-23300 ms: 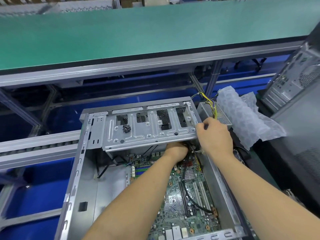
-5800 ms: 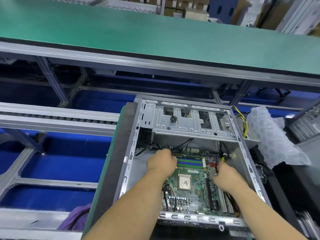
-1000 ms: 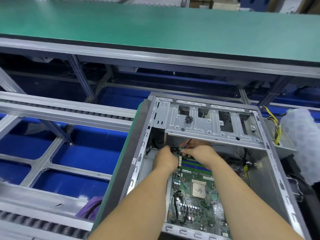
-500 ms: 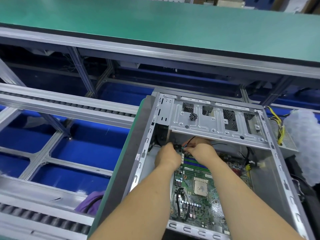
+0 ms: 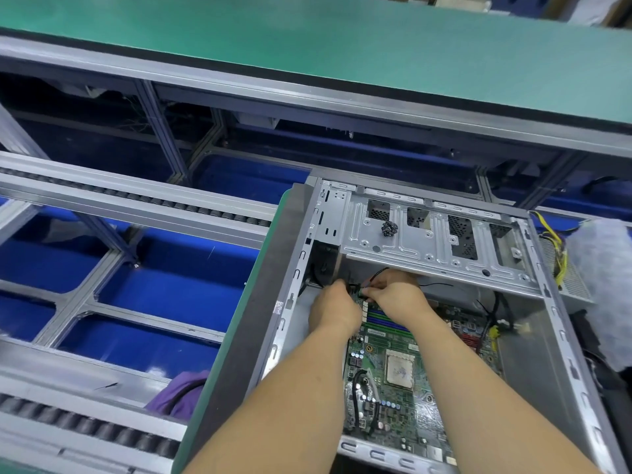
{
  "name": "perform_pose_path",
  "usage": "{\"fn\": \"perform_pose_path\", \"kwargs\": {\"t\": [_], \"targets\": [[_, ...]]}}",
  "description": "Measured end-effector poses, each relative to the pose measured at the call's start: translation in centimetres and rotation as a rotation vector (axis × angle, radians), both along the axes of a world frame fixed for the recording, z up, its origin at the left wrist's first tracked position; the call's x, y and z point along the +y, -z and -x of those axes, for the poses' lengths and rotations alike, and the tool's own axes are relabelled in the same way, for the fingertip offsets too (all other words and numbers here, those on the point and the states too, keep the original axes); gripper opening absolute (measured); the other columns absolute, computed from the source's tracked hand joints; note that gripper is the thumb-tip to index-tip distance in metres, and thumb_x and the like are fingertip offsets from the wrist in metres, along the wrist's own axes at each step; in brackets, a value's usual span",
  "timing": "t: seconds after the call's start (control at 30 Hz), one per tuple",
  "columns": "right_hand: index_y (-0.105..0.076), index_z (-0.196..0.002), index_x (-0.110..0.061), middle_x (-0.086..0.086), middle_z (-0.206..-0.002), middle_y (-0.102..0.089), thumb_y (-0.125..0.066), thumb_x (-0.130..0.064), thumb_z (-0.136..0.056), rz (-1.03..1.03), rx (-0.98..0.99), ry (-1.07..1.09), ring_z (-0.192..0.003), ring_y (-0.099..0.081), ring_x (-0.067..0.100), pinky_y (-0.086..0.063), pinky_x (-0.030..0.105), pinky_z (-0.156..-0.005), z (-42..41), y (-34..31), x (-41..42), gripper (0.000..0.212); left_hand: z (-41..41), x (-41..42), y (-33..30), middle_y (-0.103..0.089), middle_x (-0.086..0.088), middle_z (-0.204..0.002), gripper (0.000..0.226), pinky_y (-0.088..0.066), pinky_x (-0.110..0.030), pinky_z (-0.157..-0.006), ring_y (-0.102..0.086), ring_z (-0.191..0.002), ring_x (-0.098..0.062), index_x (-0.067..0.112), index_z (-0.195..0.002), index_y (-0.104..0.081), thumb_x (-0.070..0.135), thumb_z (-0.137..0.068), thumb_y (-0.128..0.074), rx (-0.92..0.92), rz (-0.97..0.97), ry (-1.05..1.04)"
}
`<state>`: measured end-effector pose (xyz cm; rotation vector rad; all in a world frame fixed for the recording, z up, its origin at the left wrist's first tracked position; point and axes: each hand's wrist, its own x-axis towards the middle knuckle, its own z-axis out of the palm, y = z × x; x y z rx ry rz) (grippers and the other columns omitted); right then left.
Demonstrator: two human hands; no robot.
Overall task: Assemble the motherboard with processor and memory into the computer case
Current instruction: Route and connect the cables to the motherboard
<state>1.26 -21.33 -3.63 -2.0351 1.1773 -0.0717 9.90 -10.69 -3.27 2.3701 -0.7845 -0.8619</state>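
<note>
Inside the computer case [image 5: 294, 265], both hands meet above the motherboard [image 5: 393, 381]; the right hand [image 5: 396, 295] pinches a thin black cable [image 5: 379, 272]. The left hand [image 5: 337, 309] is curled; its grip cannot be told.

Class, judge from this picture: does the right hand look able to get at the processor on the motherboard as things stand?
Probably yes. The processor lies uncovered on the motherboard, just nearer than the right hand, clear of the drive cage; though that hand is pinching a thin cable.

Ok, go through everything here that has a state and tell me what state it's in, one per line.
Computer case: side open, lying flat.
Motherboard: seated inside case.
Processor: in socket, no cooler on it.
Left hand: fingers curled at board's far corner.
Right hand: pinching thin black cable.
</note>
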Motion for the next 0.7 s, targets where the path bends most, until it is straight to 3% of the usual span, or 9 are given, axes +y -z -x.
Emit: {"fn": "perform_pose_path", "kwargs": {"t": [0.13,0.27,0.43,0.6,0.7], "targets": [[-0.071,-0.086,-0.025,-0.005,-0.08,-0.073,-0.072,-0.023,-0.092,-0.008,0.019,0.013,-0.082,-0.072,0.014,-0.05,0.02,-0.066,-0.07,0.1,-0.11,0.006,0.03,0.01,0.13,-0.063,-0.009,-0.119,0.028,-0.055,-0.043,-0.085,-0.06,-0.106,-0.032,0.018,-0.119,-0.056,0.011,-0.092,-0.051,-0.011,0.0,-0.006],[-0.072,-0.085,-0.025,0.0,-0.084,-0.075,-0.069,-0.025,-0.094,0.041,0.072,-0.022,-0.083,-0.07,0.019,-0.057,0.029,-0.079,-0.22,0.34,-0.18,0.009,0.03,-0.08,0.2,-0.062,-0.009,-0.12,0.033,-0.055,-0.042,-0.085,-0.06,-0.107,-0.031,0.018,-0.124,-0.055,0.01,-0.092,-0.051,-0.02,-0.002,-0.003],[-0.076,-0.096,-0.019,0.0,-0.089,-0.074,-0.069,-0.025,-0.093,0.118,0.078,-0.067,-0.084,-0.068,0.02,-0.055,0.028,-0.078,-0.11,0.54,0.06,0.01,0.06,-0.17,0.32,-0.062,-0.009,-0.121,0.033,-0.055,-0.041,-0.085,-0.06,-0.109,-0.032,0.018,-0.125,-0.054,0.01,-0.092,-0.051,-0.027,-0.006,-0.009],[-0.07,-0.085,-0.028,-0.016,-0.07,-0.061,-0.069,-0.023,-0.093,0.156,0.088,-0.092,-0.075,-0.063,0.015,-0.044,0.022,-0.067,-0.26,0.41,0.29,0.009,0.1,-0.19,0.36,-0.062,-0.009,-0.121,0.034,-0.055,-0.042,-0.085,-0.06,-0.109,-0.032,0.017,-0.125,-0.054,0.01,-0.092,-0.051,-0.026,-0.004,-0.015],[-0.074,-0.091,-0.023,-0.005,-0.08,-0.069,-0.068,-0.024,-0.094,0.162,0.153,-0.108,-0.078,-0.065,0.017,-0.05,0.023,-0.07,-0.6,0.18,0.23,0.007,0.12,-0.25,0.49,-0.062,-0.009,-0.122,0.036,-0.055,-0.042,-0.086,-0.06,-0.109,-0.032,0.018,-0.127,-0.054,0.01,-0.092,-0.052,-0.021,-0.002,-0.017]]}}
